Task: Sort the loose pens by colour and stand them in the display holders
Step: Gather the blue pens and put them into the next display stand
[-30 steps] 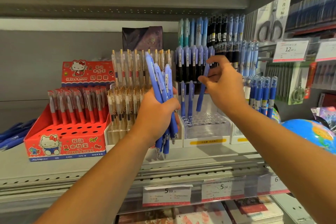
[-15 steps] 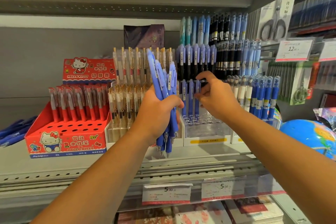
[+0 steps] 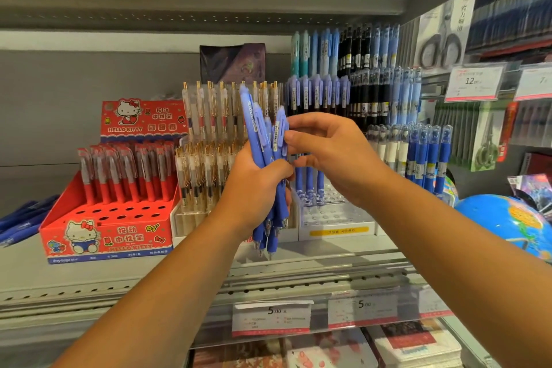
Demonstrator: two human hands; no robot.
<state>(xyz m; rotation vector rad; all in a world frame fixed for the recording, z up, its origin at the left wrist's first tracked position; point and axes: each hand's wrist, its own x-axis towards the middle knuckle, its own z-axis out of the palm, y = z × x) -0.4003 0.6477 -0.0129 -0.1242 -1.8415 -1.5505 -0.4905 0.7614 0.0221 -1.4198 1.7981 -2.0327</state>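
My left hand (image 3: 254,188) is shut around a bundle of periwinkle-blue pens (image 3: 259,128), held upright with the tips pointing down, in front of the shelf. My right hand (image 3: 334,155) is at the bundle's right side, thumb and forefinger pinching the upper end of the rightmost pen (image 3: 280,134). Behind the hands stands a clear display holder (image 3: 337,215) with a grid of holes. Three matching blue pens (image 3: 309,182) stand in its back row. The same holder's raised tier carries a row of periwinkle-capped pens (image 3: 316,92).
A red Hello Kitty pen box (image 3: 107,236) with red pens stands at the left, with a holder of clear gold-clip pens (image 3: 209,164) beside it. Loose dark-blue pens (image 3: 21,221) lie at the far left. Blue and black pens (image 3: 427,155) and a globe (image 3: 507,218) are at the right.
My right hand stood one blue pen in the clear holder's back row, let it go, and came back left to the bundle, where it now pinches another pen. The left hand stayed put.
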